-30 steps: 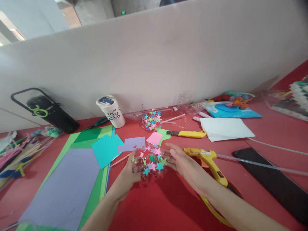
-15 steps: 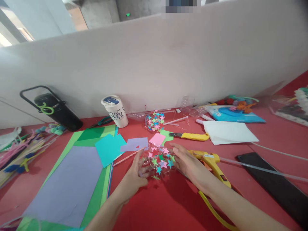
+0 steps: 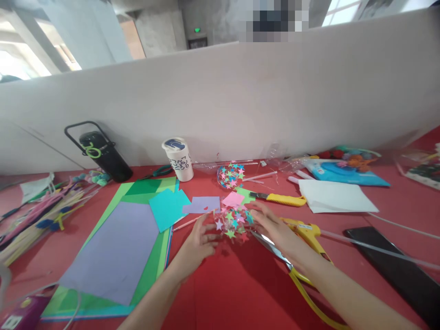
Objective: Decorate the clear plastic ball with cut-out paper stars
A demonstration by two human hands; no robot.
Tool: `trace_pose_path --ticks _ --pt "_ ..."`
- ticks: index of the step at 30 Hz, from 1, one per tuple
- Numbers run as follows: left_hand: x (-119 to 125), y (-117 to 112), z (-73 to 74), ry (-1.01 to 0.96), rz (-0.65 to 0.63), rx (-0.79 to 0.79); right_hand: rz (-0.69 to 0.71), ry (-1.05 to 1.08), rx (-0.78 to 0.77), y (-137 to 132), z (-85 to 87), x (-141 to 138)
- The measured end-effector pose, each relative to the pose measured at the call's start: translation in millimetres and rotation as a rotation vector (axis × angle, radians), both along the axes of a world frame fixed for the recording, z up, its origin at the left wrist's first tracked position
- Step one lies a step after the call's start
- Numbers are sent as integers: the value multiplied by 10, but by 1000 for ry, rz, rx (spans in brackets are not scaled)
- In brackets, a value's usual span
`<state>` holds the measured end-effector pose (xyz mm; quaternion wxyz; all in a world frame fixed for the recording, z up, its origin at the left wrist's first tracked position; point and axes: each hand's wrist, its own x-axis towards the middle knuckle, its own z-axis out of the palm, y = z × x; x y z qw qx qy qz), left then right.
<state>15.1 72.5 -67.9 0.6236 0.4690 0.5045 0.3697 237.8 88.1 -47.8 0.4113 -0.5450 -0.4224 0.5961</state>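
Red tbl (image 3: 223, 293): clear ball (image 3: 234, 223) w/ stars (image 3: 230, 234) btwn hands (image 3: 195, 247), scissors (image 3: 273, 248) nearby.

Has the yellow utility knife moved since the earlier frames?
No. The yellow utility knife keeps its place against the light green paper, blade end over its right edge; only the view shifted.

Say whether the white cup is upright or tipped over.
Upright: the white cup stands on its base, with its lid uppermost.
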Motion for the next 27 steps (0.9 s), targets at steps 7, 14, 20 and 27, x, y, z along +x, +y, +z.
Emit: trace_pose_path --ticks 7,14,20,27 --pt "-105 -12 220 356 -23 199 -4 -109 57 -125 168 1" --pt "50 -189 213 549 -169 267 5 -175 131 -153 168 -13" --pt "-246 -60 357 841 -148 342 -36 -240 225 -131 125 88" --pt "-802 276 261 1368 204 274 -46 -254 295 -244 61 234"
